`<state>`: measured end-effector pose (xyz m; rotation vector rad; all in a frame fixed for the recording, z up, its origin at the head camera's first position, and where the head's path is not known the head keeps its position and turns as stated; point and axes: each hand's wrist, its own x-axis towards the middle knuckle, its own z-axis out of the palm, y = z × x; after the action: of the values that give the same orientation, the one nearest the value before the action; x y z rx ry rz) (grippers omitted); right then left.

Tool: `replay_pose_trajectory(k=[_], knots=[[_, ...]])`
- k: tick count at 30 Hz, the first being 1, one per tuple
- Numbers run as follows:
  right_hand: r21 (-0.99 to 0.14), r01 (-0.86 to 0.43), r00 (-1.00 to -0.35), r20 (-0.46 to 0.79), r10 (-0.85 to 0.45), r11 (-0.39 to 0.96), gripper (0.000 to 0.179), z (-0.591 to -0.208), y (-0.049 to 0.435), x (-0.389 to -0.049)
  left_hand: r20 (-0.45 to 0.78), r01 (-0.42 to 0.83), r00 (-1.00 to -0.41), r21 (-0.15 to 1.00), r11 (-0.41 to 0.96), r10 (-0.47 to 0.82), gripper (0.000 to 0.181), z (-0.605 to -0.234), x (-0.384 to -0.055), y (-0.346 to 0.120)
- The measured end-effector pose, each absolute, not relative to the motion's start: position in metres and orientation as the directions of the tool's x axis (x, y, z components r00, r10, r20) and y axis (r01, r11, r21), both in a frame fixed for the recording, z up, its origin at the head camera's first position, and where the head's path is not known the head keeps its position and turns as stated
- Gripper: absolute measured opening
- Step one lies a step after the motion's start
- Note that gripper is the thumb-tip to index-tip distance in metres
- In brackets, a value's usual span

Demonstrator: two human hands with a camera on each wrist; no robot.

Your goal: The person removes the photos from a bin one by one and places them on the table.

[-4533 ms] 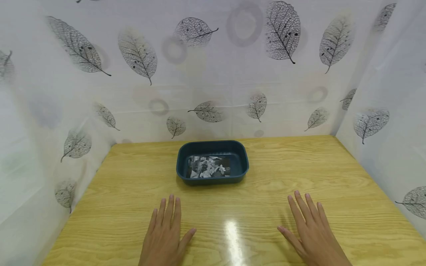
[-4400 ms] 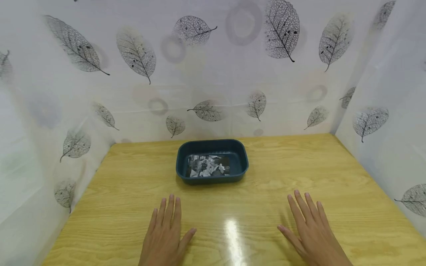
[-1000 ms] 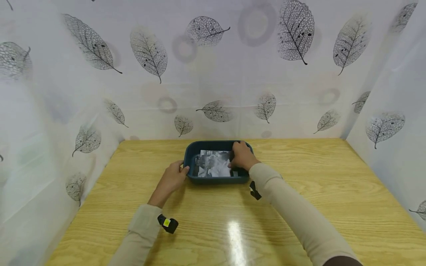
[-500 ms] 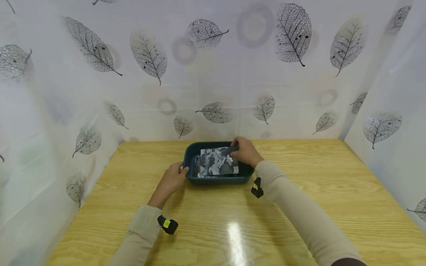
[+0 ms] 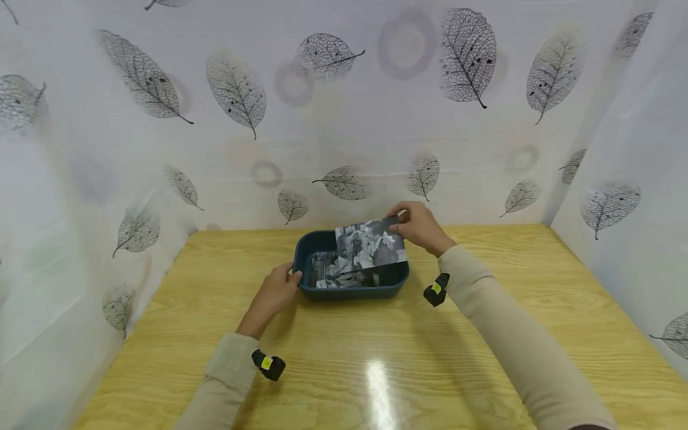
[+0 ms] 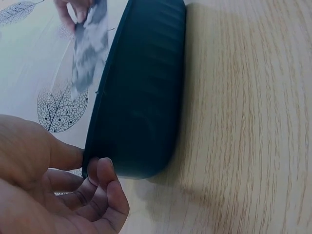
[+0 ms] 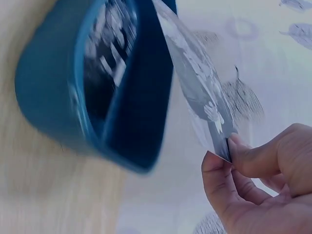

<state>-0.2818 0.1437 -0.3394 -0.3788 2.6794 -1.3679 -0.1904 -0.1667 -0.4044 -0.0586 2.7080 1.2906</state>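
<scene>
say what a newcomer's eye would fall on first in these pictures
Probably the black-and-white print, pinched at its corner by the right hand and tilted over the dark blue bin. Next might be that bin, on the wooden table, its left end held by the left hand. The leaf-patterned backdrop behind also stands out.

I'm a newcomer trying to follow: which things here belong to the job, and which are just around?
Seemingly in use:
picture, pinched by right hand
blue tray, held by left hand
printed matter inside it

Probably just around:
wooden table
leaf-patterned backdrop
</scene>
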Motion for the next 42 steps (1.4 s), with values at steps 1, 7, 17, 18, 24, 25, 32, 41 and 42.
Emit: replay_pose_trajectory(k=[1, 7, 17, 18, 24, 25, 32, 41, 42], knots=[[-0.809, -0.165, -0.965, 0.013, -0.262, 0.564, 0.029, -0.336, 0.149, -0.282, -0.144, -0.097, -0.989, 0.768, 0.634, 0.024, 0.04, -0.405, -0.19, -0.167], [-0.811, -0.134, -0.976, 0.008, -0.218, 0.57, 0.031, -0.325, 0.19, -0.283, -0.139, -0.095, -0.99, 0.763, 0.639, 0.018, 0.04, -0.407, -0.191, -0.167], [-0.868, -0.024, -0.986, -0.061, -0.154, 0.496, 0.039, -0.331, 0.262, -0.276, -0.115, -0.067, -0.993, 0.756, 0.651, 0.032, 0.039, -0.406, -0.191, -0.167], [-0.869, -0.015, -0.987, -0.068, -0.149, 0.495, 0.04, -0.334, 0.267, -0.276, -0.118, -0.07, -0.993, 0.755, 0.652, 0.03, 0.038, -0.406, -0.191, -0.167], [-0.858, 0.033, -0.986, -0.113, -0.126, 0.512, 0.042, -0.351, 0.286, -0.275, -0.125, -0.074, -0.992, 0.751, 0.656, 0.031, 0.038, -0.405, -0.191, -0.167], [-0.858, 0.037, -0.985, -0.118, -0.127, 0.512, 0.042, -0.354, 0.288, -0.275, -0.125, -0.074, -0.992, 0.751, 0.656, 0.031, 0.038, -0.406, -0.191, -0.167], [-0.865, 0.037, -0.977, -0.135, -0.162, 0.5, 0.041, -0.378, 0.296, -0.275, -0.119, -0.073, -0.993, 0.748, 0.659, 0.026, 0.037, -0.405, -0.19, -0.168], [-0.84, 0.012, -0.978, -0.122, -0.167, 0.542, 0.039, -0.405, 0.289, -0.276, -0.122, -0.069, -0.992, 0.763, 0.642, 0.039, 0.038, -0.405, -0.191, -0.167], [-0.836, 0.009, -0.98, -0.117, -0.163, 0.548, 0.039, -0.408, 0.288, -0.276, -0.124, -0.071, -0.992, 0.765, 0.641, 0.037, 0.038, -0.405, -0.191, -0.167]])
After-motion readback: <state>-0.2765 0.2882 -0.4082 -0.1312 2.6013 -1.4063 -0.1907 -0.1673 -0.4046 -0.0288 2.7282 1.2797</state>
